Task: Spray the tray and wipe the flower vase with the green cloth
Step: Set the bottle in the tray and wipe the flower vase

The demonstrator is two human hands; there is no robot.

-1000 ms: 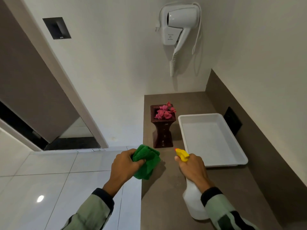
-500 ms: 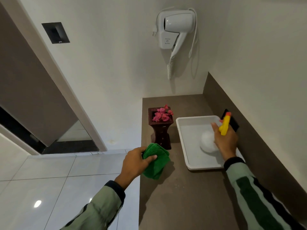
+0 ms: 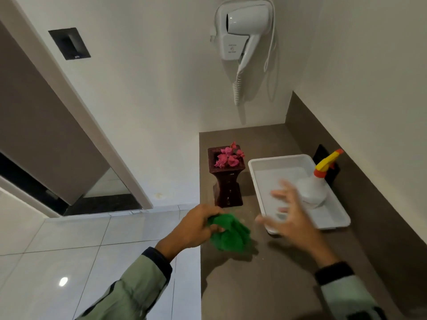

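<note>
Head view: the left hand [image 3: 196, 225] is clenched around the green cloth [image 3: 228, 234], just in front of the flower vase [image 3: 227, 179]. The right hand [image 3: 288, 215], blurred, fingers spread and empty, hovers over the tray [image 3: 337, 224]; beyond it the spray bottle [image 3: 316, 183] stands in the tray.

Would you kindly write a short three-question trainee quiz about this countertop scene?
1. True or false: the spray bottle stands inside the white tray.
2. What does the left hand grip?
3. The flower vase stands: A) left of the tray, B) inside it, C) behind the hair dryer.

Key
1. True.
2. The green cloth.
3. A.
</note>
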